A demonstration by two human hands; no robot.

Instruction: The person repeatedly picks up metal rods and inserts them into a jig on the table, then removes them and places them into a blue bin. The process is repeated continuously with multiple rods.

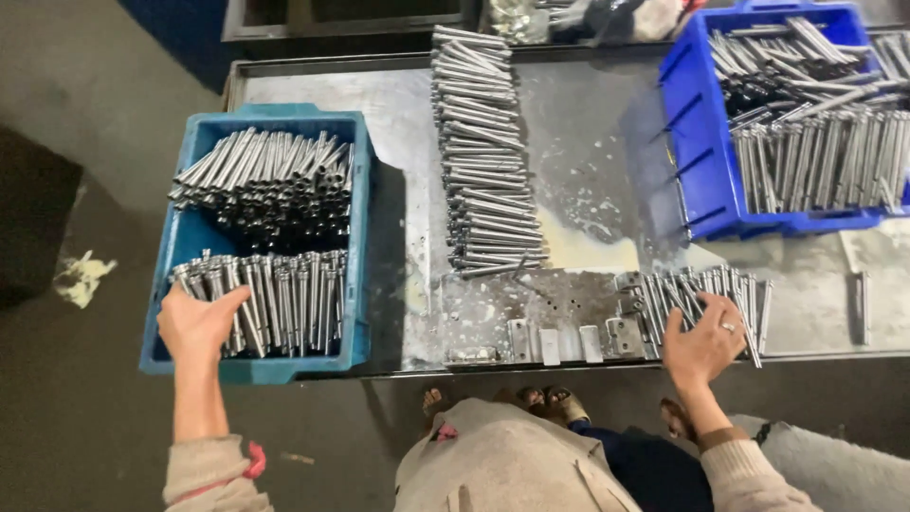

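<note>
My left hand (197, 324) rests on the near pile of grey metal bolts (275, 299) inside a light blue crate (358, 237) at the left; its fingers curl over a few bolts. Farther back in that crate lies a second pile of bolts (265, 180). My right hand (703, 339), wearing a ring, is on a small heap of loose bolts (701, 289) near the front edge of the metal table (588, 133), fingers bent around some of them.
A long row of stacked bolts (483, 152) runs down the table's middle. A dark blue crate (697, 142) full of bolts stands at the back right. A metal jig plate (540, 318) with small blocks sits at the front edge. One bolt (859, 305) lies apart at the right.
</note>
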